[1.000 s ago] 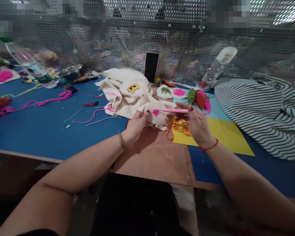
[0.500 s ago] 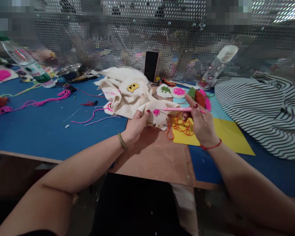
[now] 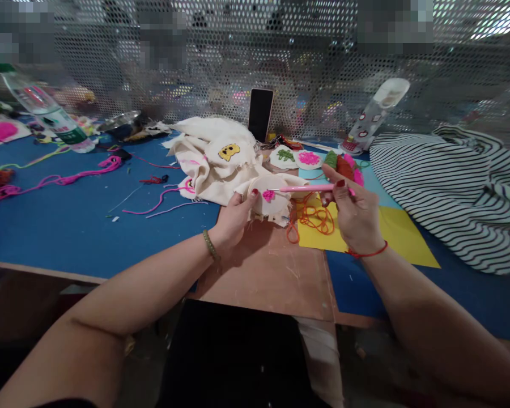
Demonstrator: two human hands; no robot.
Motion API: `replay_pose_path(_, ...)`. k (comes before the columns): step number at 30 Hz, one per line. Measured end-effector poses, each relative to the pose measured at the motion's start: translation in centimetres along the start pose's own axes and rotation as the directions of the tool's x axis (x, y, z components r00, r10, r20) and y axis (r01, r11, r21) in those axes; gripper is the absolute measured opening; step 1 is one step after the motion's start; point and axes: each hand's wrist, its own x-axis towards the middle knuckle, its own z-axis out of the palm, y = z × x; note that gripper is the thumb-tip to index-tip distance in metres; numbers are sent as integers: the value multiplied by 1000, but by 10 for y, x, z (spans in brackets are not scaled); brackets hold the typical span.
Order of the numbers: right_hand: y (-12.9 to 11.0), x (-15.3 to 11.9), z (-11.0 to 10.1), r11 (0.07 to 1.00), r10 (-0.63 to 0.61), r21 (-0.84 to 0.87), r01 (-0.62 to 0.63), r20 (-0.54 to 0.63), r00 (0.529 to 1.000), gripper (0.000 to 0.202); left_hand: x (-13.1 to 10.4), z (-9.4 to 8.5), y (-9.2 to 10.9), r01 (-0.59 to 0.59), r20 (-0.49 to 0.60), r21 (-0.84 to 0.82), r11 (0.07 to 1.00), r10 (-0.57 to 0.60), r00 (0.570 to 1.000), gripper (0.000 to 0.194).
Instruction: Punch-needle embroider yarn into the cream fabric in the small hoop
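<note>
My left hand [image 3: 233, 224] grips the near-left edge of a piece of white cloth [image 3: 276, 207], thumb on top. A small patch of pink stitching [image 3: 268, 195] marks the cloth's middle. Between the fingers of my right hand [image 3: 352, 209] lies a pink-handled punch needle [image 3: 310, 188], held almost level, its thin metal tip at the pink patch. Whether the tip touches the cloth I cannot tell. Behind the left hand, more cream cloth [image 3: 212, 181] is bunched up, with a yellow embroidered figure [image 3: 229, 151] on it. Loose orange yarn [image 3: 317, 218] lies under the right hand.
A phone [image 3: 261, 113] stands upright against the perforated metal screen [image 3: 221, 62]. Round embroidered patches [image 3: 309, 158] lie behind the work. To the right are a yellow sheet [image 3: 402, 238], a striped garment [image 3: 446, 192] and a tall clear cup [image 3: 376, 113]; leftward, a bottle [image 3: 53, 116] and pink yarn [image 3: 72, 178].
My right hand has shifted slightly right and its wrist has turned a little. The needle still points at the pink patch. My left hand keeps its grip.
</note>
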Motion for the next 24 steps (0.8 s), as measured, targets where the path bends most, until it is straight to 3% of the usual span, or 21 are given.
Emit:
replay_pose_path(9,9,0,3,980,65,183,-74,53,996,44,-1,0,-1,-6,44,-42,999,8,999,14)
replay_pose_path(14,5,1,8,925,96,356,-131,116,989,46,-8,1,4,52,70,-72,996,-47,996,12)
replay_pose_path(24,8,-6,23,948,148,247,-200,214,966,51,-12,0,2,148,51,-38,988,-146,988,23)
